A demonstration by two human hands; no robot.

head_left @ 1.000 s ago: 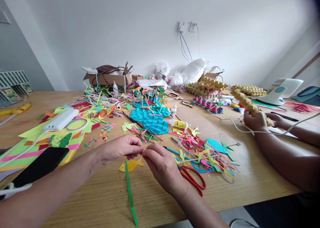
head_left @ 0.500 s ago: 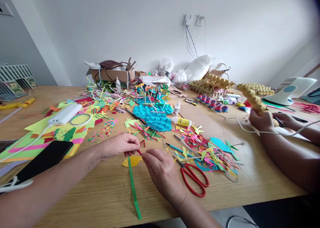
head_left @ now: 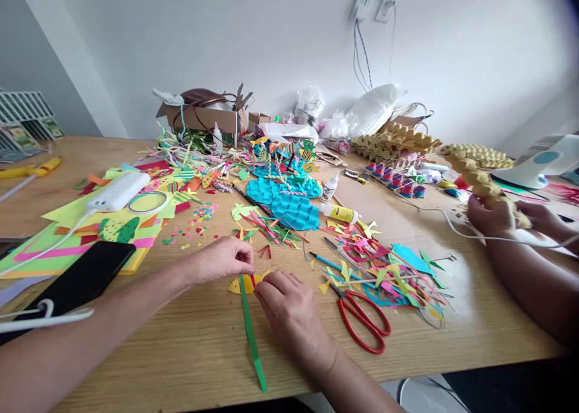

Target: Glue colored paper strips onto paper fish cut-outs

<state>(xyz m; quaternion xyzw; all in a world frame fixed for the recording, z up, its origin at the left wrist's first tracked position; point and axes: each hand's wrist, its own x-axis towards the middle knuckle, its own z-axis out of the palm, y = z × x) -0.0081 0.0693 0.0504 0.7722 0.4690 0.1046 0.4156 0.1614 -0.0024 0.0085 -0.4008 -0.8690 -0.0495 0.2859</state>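
Note:
My left hand (head_left: 226, 260) is closed in a pinch at the upper end of a long green paper strip (head_left: 251, 334), which hangs toward the table's front edge. My right hand (head_left: 289, 307) is closed too, its fingertips on a small red paper strip (head_left: 253, 280). Both hands are close together over a yellow paper fish (head_left: 235, 287), partly covered by the strips and my right fingers. Red-handled scissors (head_left: 364, 322) lie just right of my right hand.
Paper scraps (head_left: 384, 274) and blue egg-carton pieces (head_left: 294, 211) lie beyond my hands, with glue bottles (head_left: 340, 213) beside them. A phone (head_left: 85, 280) and a white power bank (head_left: 120, 190) are left. At right, another person's hands (head_left: 491, 214) hold an egg-carton strip (head_left: 474, 175).
The red strip, earlier stretched between my two hands, now shows over the yellow fish by my right fingertips. My left fingers have drawn slightly away from it. The view has shifted a little.

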